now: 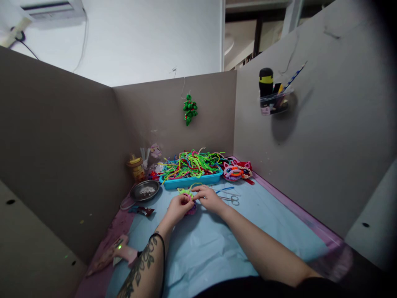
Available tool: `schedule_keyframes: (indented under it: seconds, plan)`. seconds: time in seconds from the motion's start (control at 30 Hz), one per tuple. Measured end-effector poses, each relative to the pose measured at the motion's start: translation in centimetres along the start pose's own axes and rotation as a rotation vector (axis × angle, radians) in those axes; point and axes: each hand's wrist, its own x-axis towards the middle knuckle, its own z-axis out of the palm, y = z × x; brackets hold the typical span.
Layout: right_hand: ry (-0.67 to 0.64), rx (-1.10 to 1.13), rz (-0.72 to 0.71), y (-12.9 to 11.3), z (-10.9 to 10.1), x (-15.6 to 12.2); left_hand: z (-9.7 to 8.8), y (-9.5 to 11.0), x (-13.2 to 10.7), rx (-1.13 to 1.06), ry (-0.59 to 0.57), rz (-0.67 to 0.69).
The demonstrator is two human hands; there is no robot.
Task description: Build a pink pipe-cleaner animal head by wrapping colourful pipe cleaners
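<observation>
My left hand [178, 207] and my right hand [208, 198] meet over the light blue table cover [198, 244], both pinched on a small pipe-cleaner piece [188, 194] with green, yellow and pink loops. Part of the piece is hidden under my fingers. Just beyond it stands a blue tray [190, 180] heaped with pipe cleaners [190, 163], mostly green. Scissors [232, 199] lie right of my right hand.
A metal dish [144, 191] with white bits and a small jar [135, 167] sit at the left. Finished pink pipe-cleaner shapes [236, 170] lie right of the tray. Grey partition walls surround the desk; a green ornament [190, 109] and a pen holder [274, 101] hang on them.
</observation>
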Motion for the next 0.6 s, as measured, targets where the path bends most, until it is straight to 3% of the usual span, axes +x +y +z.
schedule_keyframes:
  seconds: [0.23, 0.6]
  plan:
    - [0.056, 0.006, 0.016, -0.5, 0.0, -0.2, -0.3, 0.2, -0.1, 0.062, -0.017, -0.024]
    - [0.043, 0.035, 0.013, -0.7, 0.1, -0.2, -0.3, 1.1, -0.5, 0.155, 0.076, -0.039]
